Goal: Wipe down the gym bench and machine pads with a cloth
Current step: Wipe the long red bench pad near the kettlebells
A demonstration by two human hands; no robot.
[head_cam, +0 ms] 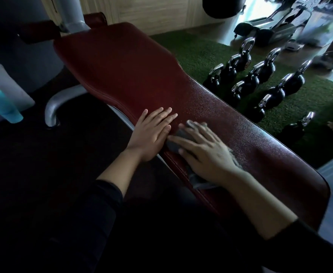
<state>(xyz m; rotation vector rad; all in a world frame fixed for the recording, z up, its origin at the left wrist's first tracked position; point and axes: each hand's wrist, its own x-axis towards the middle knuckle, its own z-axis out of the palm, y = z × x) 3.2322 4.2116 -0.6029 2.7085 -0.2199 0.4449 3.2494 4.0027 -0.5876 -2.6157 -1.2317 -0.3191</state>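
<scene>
Both hands on bench pad [142, 75]: left hand [151, 133] flat, just left of right hand [203, 152]. Right lies on cloth [178, 141]. Kettlebells [260, 79] on floor to bench's right; bottle [3, 106] far left.

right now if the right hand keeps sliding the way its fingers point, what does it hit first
Probably the left hand. The right hand, flat on the grey cloth, points up-left along the dark red bench pad, and its fingertips lie close beside the left hand's little-finger edge. Depth is hard to judge.

bench pad [122, 62] bare ahead of hands, kettlebells [260, 79] crowd floor to rt
</scene>
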